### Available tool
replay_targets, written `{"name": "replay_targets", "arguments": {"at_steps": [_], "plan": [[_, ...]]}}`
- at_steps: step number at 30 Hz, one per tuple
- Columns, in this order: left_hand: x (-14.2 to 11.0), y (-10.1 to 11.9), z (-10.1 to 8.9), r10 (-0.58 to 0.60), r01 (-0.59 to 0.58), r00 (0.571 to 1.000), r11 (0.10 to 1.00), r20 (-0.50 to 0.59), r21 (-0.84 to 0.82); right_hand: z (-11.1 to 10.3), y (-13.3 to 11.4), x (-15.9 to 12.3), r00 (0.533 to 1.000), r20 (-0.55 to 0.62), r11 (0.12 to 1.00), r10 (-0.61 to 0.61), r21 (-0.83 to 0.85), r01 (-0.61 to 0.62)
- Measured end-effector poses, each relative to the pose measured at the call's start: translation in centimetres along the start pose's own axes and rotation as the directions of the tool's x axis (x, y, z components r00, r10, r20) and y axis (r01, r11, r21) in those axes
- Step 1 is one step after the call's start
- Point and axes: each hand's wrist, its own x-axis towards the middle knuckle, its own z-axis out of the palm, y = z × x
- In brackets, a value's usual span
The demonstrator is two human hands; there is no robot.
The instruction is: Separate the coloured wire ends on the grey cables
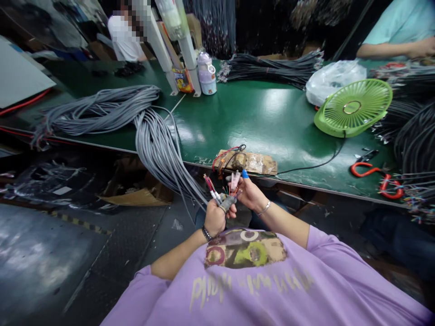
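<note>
My left hand (pixel 215 217) is closed around the end of a grey cable (pixel 190 190), whose stripped coloured wires (pixel 211 186) stick up from the fist. A grey finger cover wraps one left finger. My right hand (pixel 248 192) is just to the right, fingers pinched on something small and pale at the wire ends; one fingertip wears a blue cap (pixel 245 174). Both hands hang in front of my chest, below the edge of the green table (pixel 265 113). The cable belongs to a thick grey bundle (pixel 154 140) draped over the table edge.
A brown cardboard pad with red and black wires (pixel 246 161) lies at the table edge. A green fan (pixel 353 107), red-handled cutters (pixel 372 174), black cable bundles (pixel 272 68), a plastic bag (pixel 331 77) and a bottle (pixel 206 72) are on the table. Other people sit at the far side.
</note>
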Motion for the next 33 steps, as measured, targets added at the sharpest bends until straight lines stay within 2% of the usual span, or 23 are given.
{"name": "replay_targets", "arguments": {"at_steps": [3, 6, 11, 15, 19, 25, 28, 30, 33], "plan": [[-0.2, -0.2, -0.2, 0.023, -0.023, 1.000, 1.000, -0.004, 0.011, -1.0, 0.0, -1.4, 0.995, 0.090, 0.994, 0.046, -0.099, -0.037], [-0.4, -0.8, -0.6, 0.048, -0.048, 0.999, 0.998, 0.011, 0.045, -1.7, 0.5, -3.1, 0.994, 0.106, 0.969, 0.017, -0.247, 0.010], [-0.7, -1.6, -1.3, 0.042, -0.063, 0.993, 0.981, 0.113, 0.183, -1.4, 0.9, -4.7, 0.981, 0.086, 0.826, -0.175, -0.529, 0.194], [-0.6, -1.3, -1.6, -0.080, 0.017, 0.970, 0.964, 0.228, 0.266, -1.1, 0.5, -4.8, 0.973, 0.157, 0.726, -0.170, -0.648, 0.232], [-0.6, -1.2, -1.7, -0.075, 0.011, 0.973, 0.960, 0.218, 0.281, -1.1, 0.5, -4.6, 0.962, 0.164, 0.662, -0.219, -0.699, 0.270], [-0.7, -1.8, -1.6, 0.013, -0.033, 0.992, 0.987, 0.126, 0.157, -0.7, 1.3, -4.6, 0.957, 0.088, 0.701, -0.278, -0.663, 0.265], [-0.7, -1.9, -1.5, 0.032, -0.043, 0.995, 0.992, 0.095, 0.115, -0.6, 1.5, -4.5, 0.963, 0.061, 0.734, -0.264, -0.635, 0.242], [-0.6, -1.6, -1.5, 0.033, -0.040, 0.997, 0.995, 0.076, 0.088, -0.9, 1.6, -4.3, 0.973, 0.049, 0.788, -0.225, -0.579, 0.211], [-0.5, -1.0, -1.6, 0.002, -0.002, 0.998, 1.000, 0.056, 0.006, -1.8, 1.3, -3.6, 0.986, -0.028, 0.911, -0.161, -0.388, 0.138]]}}
